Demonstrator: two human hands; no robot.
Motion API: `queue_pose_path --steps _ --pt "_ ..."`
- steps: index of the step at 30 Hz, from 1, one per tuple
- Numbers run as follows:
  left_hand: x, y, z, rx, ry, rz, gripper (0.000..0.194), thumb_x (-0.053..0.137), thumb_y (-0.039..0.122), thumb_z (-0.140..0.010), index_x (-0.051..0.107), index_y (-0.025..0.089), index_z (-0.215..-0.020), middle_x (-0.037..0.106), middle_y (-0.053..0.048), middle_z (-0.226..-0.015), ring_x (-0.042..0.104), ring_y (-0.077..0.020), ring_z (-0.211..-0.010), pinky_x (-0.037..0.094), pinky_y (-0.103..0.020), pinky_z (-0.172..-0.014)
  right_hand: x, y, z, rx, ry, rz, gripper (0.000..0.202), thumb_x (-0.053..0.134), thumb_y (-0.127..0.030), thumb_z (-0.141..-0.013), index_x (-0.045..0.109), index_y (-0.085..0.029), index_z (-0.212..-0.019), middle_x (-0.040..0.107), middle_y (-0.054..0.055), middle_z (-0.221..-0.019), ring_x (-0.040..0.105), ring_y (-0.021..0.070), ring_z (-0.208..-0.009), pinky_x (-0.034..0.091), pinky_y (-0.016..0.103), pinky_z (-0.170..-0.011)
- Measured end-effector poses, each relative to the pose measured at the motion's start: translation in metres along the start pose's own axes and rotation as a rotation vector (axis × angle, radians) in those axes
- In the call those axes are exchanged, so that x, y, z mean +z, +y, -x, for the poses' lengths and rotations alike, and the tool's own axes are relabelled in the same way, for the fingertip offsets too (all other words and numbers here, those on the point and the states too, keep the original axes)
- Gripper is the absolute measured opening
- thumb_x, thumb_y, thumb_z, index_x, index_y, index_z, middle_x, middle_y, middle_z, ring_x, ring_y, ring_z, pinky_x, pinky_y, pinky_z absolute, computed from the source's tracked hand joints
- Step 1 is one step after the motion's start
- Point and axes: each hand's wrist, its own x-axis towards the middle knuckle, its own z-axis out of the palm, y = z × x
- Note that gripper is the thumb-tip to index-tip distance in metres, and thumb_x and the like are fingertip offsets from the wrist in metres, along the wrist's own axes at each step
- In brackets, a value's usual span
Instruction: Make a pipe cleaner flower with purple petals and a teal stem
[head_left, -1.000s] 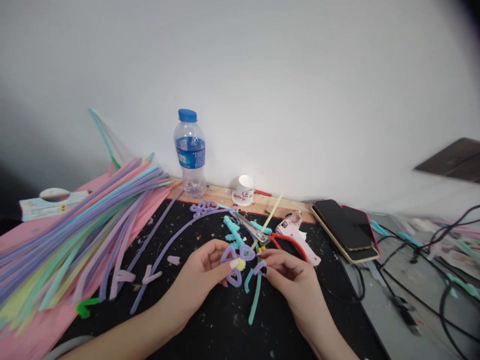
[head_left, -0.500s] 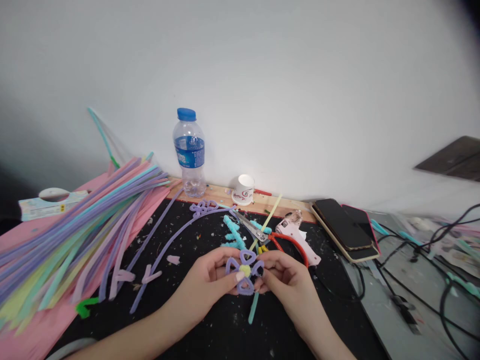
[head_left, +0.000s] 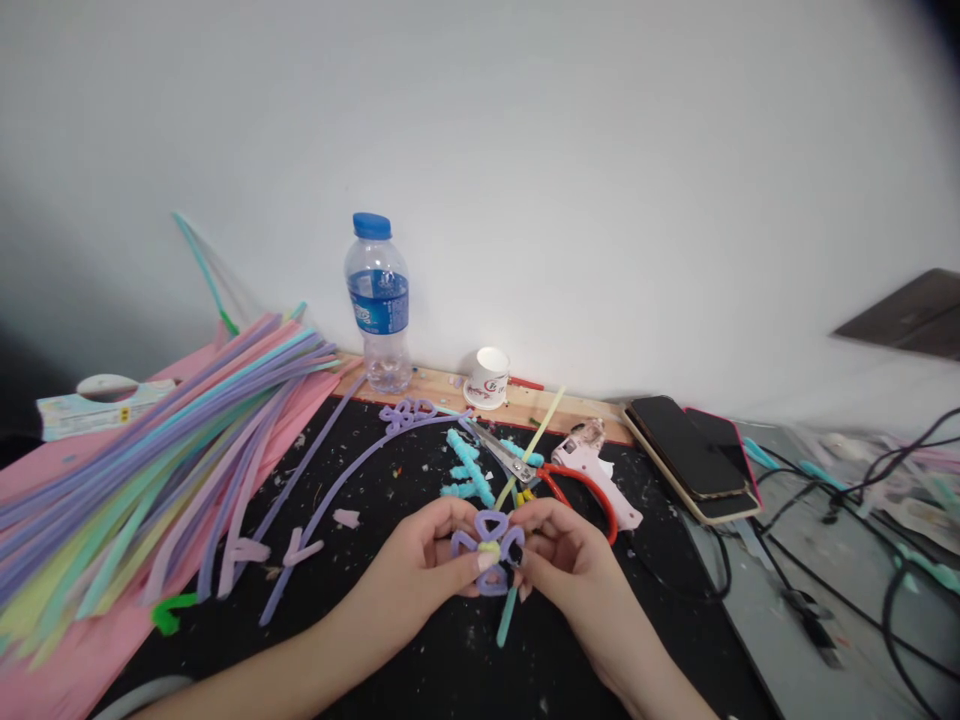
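Note:
Between my hands is a purple looped pipe-cleaner flower (head_left: 492,524) with a yellow centre. My left hand (head_left: 439,560) pinches it from the left, the thumb beside the centre. From the right, my right hand (head_left: 559,555) grips the flower's right petal with thumb and fingers. A teal stick (head_left: 507,616) shows below the flower; its upper part is hidden. Just beyond the fingers lie turquoise fuzzy twisted pieces (head_left: 468,466), a pale yellow strip (head_left: 545,420) and red-handled scissors (head_left: 577,478).
A bundle of coloured pipe cleaners (head_left: 187,450) fills the left side. A bottle (head_left: 379,305) and a paper cup (head_left: 487,378) stand by the wall. A pink glue gun (head_left: 596,470), phones (head_left: 686,445) and black cables (head_left: 817,550) are at right. Purple stems (head_left: 337,490) lie on the black mat (head_left: 420,660).
The flower has tilted slightly in my fingers, its lower petal looking flatter. Both hands keep their hold and have barely moved.

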Motion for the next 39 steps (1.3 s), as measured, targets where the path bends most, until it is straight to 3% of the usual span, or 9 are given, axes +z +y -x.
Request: queue_pose_path --steps 3,7,13,22,39 --pt "-0.0004 -0.0009 0.001 -0.003 0.005 0.005 0.017 0.067 0.024 -0.075 0.055 0.018 -0.086 0.058 0.002 -0.078 0.058 -0.0127 -0.072 0.049 -0.024 -0.064 -0.001 -0.0016 -0.0006 0.015 -0.023 -0.026 0.023 0.066 -0.008 -0.068 0.059 -0.018 -0.087 0.06 -0.003 -0.076 0.057 0.0077 -0.055 0.048 0.018 -0.05" --pt "-0.001 -0.0009 0.0007 0.006 0.02 0.013 0.017 0.067 0.025 -0.074 0.056 0.018 -0.086 0.059 0.002 -0.077 0.058 -0.013 -0.071 0.049 -0.024 -0.064 -0.0018 -0.0035 -0.0009 0.016 -0.048 -0.03 0.017 0.07 -0.014 -0.07 0.062 -0.017 -0.084 0.062 -0.003 -0.064 0.06 0.0097 -0.055 0.051 0.02 -0.054" --pt "-0.0003 0.0013 -0.0001 0.006 0.025 0.012 0.016 0.067 0.025 -0.074 0.056 0.019 -0.084 0.059 0.002 -0.075 0.058 -0.0133 -0.069 0.048 -0.024 -0.062 0.0016 -0.0062 0.0004 0.007 0.061 0.021 0.013 0.072 -0.026 -0.071 0.065 -0.015 -0.074 0.062 -0.002 -0.058 0.06 0.0109 -0.048 0.052 0.022 -0.05" --pt "-0.0003 0.0015 -0.0014 -0.025 0.025 0.035 0.019 0.069 0.024 -0.072 0.056 0.017 -0.083 0.06 0.002 -0.073 0.059 -0.0128 -0.067 0.049 -0.025 -0.063 0.0025 -0.0031 0.0002 0.0 0.106 0.038 0.02 0.075 -0.028 -0.067 0.06 -0.015 -0.065 0.061 -0.003 -0.047 0.057 0.0105 -0.041 0.048 0.021 -0.044" --pt "-0.0008 0.0019 -0.0013 -0.052 0.028 0.036 0.019 0.072 0.026 -0.068 0.058 0.016 -0.076 0.064 0.001 -0.066 0.062 -0.0145 -0.061 0.049 -0.027 -0.061 0.0041 -0.0001 0.0005 0.012 0.129 0.058 0.023 0.076 -0.032 -0.066 0.061 -0.015 -0.063 0.059 -0.003 -0.046 0.054 0.0092 -0.04 0.046 0.02 -0.042"
